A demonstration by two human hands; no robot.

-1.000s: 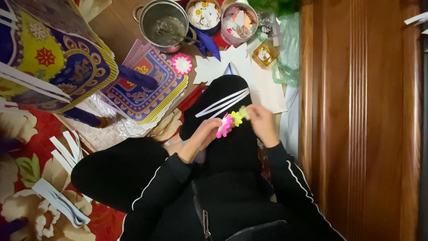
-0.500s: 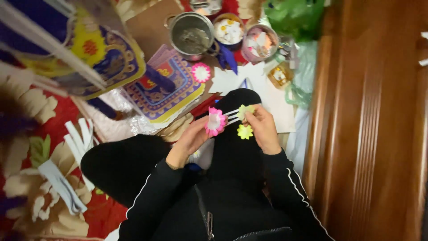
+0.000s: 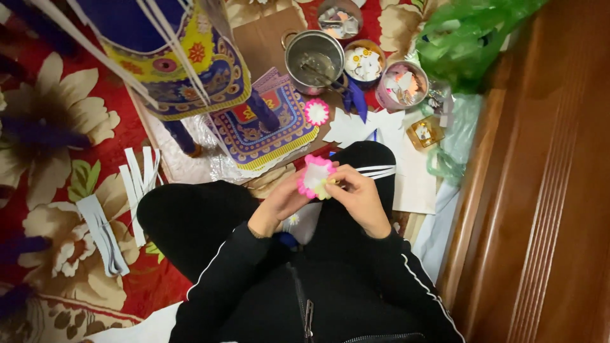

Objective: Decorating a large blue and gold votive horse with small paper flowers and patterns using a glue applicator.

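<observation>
While the person sits cross-legged on a red floral carpet [image 3: 57, 159], both hands meet above the raised right knee. The left hand [image 3: 286, 202] pinches the lower left edge of a pink paper flower [image 3: 315, 178], and the right hand [image 3: 359, 197] closes its fingertips on the flower's right side, where a small yellow-green piece shows. The flower, pink-rimmed with a pale centre, is held between the two hands, clear of the floor.

Beyond the knee lies a purple patterned mat [image 3: 260, 127], with a second pink flower [image 3: 316, 112] at its far right corner. Behind that stand a steel pot [image 3: 314, 60] and two bowls of paper cut-outs [image 3: 362, 62] [image 3: 400, 86], near the carpet's far edge. White paper sheets [image 3: 406, 184] lie by the knee, white strips [image 3: 136, 181] on the carpet at the left. A large purple and yellow model [image 3: 184, 70] stands at the far left. A green bag [image 3: 470, 32] rests against a wooden panel [image 3: 546, 190] on the right.
</observation>
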